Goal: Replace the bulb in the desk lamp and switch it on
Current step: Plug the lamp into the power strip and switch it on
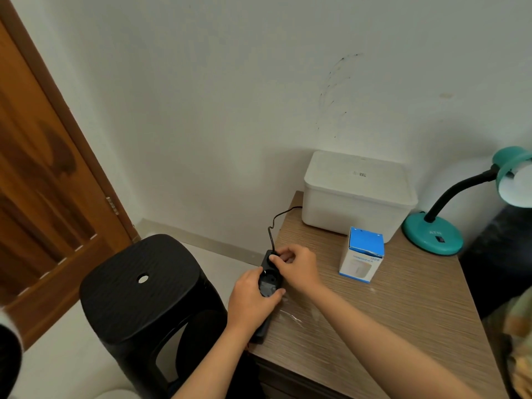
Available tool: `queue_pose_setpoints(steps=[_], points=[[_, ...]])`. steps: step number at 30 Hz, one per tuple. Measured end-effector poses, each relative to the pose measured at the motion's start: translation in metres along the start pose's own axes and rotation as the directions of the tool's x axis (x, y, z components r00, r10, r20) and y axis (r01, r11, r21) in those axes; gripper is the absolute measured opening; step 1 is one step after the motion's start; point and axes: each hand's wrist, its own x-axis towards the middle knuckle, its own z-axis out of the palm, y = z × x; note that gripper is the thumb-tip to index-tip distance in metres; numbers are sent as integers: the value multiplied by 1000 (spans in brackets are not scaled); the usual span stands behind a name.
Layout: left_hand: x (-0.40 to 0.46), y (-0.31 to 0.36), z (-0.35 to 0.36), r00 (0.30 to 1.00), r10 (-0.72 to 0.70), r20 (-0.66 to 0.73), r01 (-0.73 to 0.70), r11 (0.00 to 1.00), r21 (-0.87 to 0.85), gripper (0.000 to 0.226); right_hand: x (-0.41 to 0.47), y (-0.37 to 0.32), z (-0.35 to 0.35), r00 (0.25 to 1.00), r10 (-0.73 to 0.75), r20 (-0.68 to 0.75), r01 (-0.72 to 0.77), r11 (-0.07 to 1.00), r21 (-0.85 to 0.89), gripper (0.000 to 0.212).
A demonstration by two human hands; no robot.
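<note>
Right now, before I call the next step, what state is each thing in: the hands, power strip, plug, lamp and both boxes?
Left hand: gripping the power strip, holding it at the table edge.
Right hand: pinching the black plug at the strip's far socket; seated or not, cannot tell.
Near socket: empty.
Desk lamp: upright, shade partly out of frame; lit or not, cannot tell.
White storage box: lid on.
Blue-and-white carton: upright, closed.

Home room — wooden door [43, 182], nightstand [388, 306]

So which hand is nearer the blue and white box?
Right. The right hand pinches the plug at the power strip, just left of the box; the left hand holds the strip lower, farther away.
</note>
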Motion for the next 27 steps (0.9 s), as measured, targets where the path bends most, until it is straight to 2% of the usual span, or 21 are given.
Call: queue_pose_setpoints(steps=[4, 11, 23, 27], points=[[-1, 1, 0, 1000, 7, -7, -7, 1000, -8, 50, 0, 0, -2, 1000, -28, -9, 28, 999, -18, 8], [0, 1, -1, 1000, 3, -9, -3, 1000, -11, 51, 3, 4, -1, 996, -93, 5, 93, 992, -89, 9], [0, 2, -2, 999, -12, 30, 11, 1000, 27, 52, 5, 9, -3, 995, -86, 51, 89, 993, -73, 8], [3, -3, 2, 996, -51, 67, 47, 997, 63, 58, -14, 23, -16, 996, -65, 60, 66, 997, -26, 22]])
